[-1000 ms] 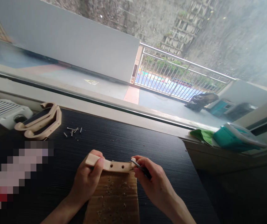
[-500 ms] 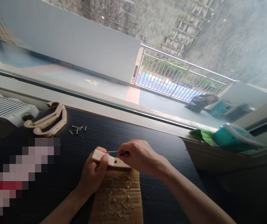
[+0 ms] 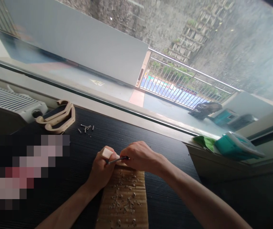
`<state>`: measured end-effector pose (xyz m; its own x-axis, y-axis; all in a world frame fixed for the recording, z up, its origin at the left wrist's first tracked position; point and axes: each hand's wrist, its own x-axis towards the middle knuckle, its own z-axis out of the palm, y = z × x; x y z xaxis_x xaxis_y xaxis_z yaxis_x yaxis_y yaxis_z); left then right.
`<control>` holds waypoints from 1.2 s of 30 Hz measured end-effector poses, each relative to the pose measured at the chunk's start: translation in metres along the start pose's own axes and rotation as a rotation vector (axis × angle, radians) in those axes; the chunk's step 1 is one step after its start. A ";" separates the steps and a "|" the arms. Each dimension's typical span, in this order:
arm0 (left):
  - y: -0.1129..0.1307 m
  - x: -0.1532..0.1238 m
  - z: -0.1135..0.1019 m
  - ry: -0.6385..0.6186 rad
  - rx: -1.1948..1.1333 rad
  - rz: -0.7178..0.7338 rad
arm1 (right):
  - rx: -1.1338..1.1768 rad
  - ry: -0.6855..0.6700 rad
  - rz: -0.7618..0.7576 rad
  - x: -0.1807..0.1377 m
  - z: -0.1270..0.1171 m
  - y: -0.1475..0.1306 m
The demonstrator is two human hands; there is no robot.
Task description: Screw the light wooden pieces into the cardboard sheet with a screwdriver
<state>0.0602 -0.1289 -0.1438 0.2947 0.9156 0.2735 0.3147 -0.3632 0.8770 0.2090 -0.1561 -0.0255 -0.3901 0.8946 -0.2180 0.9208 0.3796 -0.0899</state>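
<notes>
My left hand (image 3: 101, 170) is closed round a pale wooden piece (image 3: 108, 153), whose end sticks out above my fingers. My right hand (image 3: 138, 156) is closed on a thin metal tool (image 3: 116, 160) with a dark handle; its tip lies against the wooden piece beside my left thumb. Both hands work over a strip of cardboard (image 3: 124, 200) strewn with wood chips, lying on the black table (image 3: 165, 190).
Curved wooden frame parts (image 3: 58, 116) lie at the table's far left, with several small screws (image 3: 86, 128) beside them. A white ribbed heater (image 3: 9, 101) stands at the left. A teal box (image 3: 236, 146) and green cloth (image 3: 204, 141) rest on the window sill at right.
My right hand has crossed from the piece's right end to its left part, bringing the tool tip up against my left thumb. The view has shifted slightly.
</notes>
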 end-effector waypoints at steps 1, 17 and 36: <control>0.001 0.000 -0.001 0.000 -0.003 0.006 | -0.011 -0.014 -0.006 0.000 0.000 -0.001; 0.002 -0.001 -0.002 0.001 0.006 -0.024 | 0.025 -0.005 -0.032 0.005 0.006 -0.004; 0.002 0.000 0.001 0.061 0.017 0.042 | 0.064 -0.004 0.026 -0.030 -0.043 0.002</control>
<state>0.0622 -0.1296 -0.1425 0.2530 0.9081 0.3338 0.3188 -0.4040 0.8574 0.2221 -0.1721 0.0230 -0.3664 0.9028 -0.2252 0.9288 0.3407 -0.1457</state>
